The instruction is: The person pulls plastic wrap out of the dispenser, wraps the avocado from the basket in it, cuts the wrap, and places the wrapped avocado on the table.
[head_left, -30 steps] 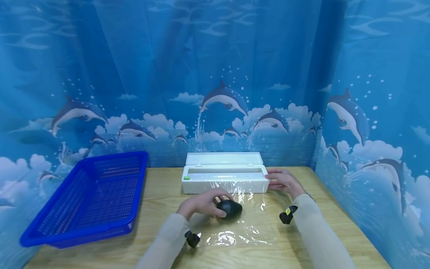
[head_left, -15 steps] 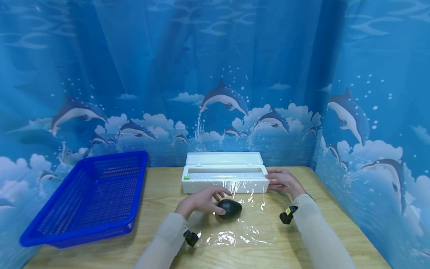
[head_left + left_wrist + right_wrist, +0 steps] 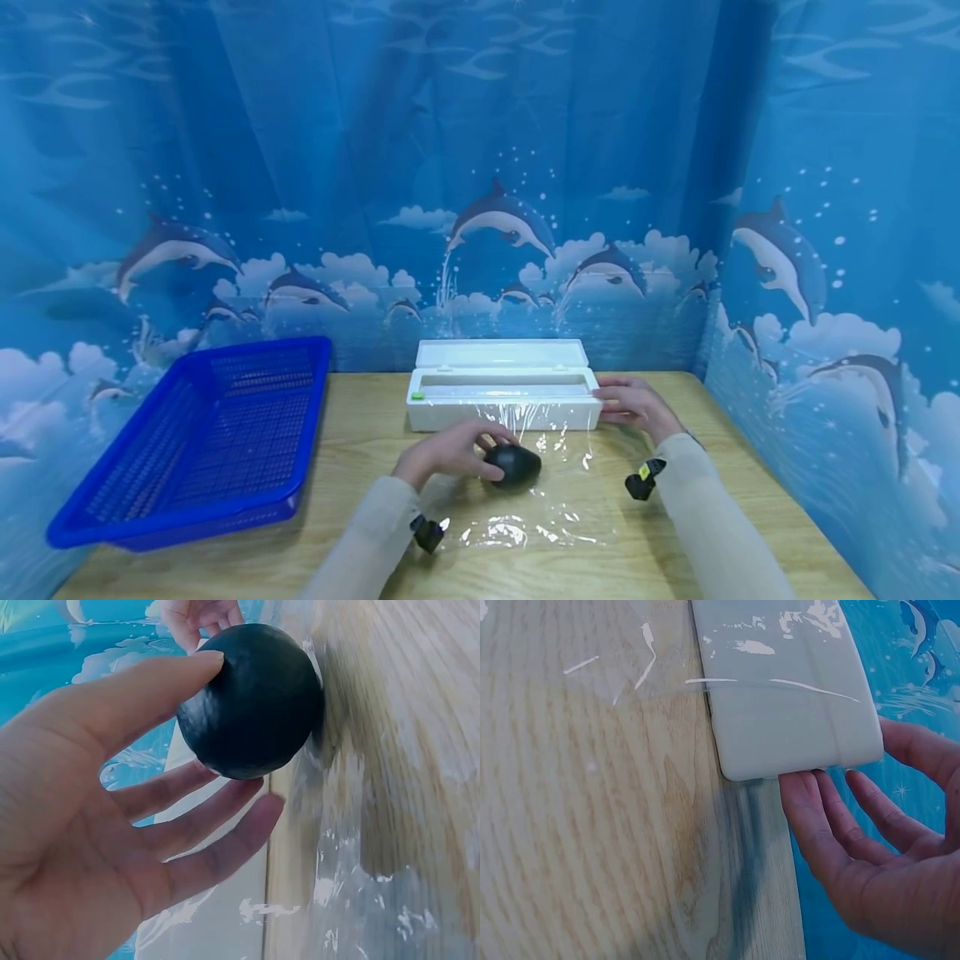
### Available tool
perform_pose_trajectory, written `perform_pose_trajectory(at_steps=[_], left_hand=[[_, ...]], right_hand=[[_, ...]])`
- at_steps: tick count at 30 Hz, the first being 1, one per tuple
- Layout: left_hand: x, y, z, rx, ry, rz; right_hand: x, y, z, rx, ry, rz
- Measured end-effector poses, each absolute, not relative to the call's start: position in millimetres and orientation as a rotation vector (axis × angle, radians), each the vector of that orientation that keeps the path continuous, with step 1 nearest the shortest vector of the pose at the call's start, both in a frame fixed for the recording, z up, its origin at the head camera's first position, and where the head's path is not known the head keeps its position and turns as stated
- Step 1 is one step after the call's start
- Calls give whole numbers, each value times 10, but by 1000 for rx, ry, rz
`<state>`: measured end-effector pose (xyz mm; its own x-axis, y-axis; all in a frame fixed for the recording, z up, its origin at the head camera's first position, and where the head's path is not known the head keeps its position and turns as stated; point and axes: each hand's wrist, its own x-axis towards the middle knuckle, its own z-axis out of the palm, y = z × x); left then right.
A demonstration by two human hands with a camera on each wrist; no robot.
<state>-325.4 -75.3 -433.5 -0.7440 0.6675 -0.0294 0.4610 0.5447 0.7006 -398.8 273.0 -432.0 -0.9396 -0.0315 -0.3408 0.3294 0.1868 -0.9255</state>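
Film (image 3: 510,531) spread under a dark oval object (image 3: 519,467)

The left hand (image 3: 452,454) grasps the dark oval object from its left, thumb on the near side and fingers bent round behind; the hold looks light, probably enough to stop so rounded a thing rolling. The object sits on the film just in front of the white box (image 3: 457,418), where its weight likely helps keep the sheet down. The film runs over the box's front edge onto the table (image 3: 363,408). The right hand (image 3: 636,406) is relaxed, clasping nothing; its fingertips touch the box's right end, seemingly to steady it against sliding. The raised lid (image 3: 501,354) stands behind, apparently out of the film's way. A blue basket (image 3: 180,518) stands left, well apart, perhaps to leave both arms room.
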Motion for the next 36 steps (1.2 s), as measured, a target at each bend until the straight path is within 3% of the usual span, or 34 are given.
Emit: perform_pose_trajectory(at_steps=[10,17,27,36], left_hand=[[-3171,-980,-4260,994,2540,1053],[-2995,-1150,-4156,974,2495,1013],[-2747,-1003,-4208,1004,2422,800],[-2655,-936,-4337,952,2411,718]], right_hand=[[-3848,2625,-4205,208,2457,-1606],[-3548,2453,-3954,65,2876,-1265],[-3144,2085,-3904,-256,2960,-1192],[-3026,1887,-3961,-497,2875,-1187]])
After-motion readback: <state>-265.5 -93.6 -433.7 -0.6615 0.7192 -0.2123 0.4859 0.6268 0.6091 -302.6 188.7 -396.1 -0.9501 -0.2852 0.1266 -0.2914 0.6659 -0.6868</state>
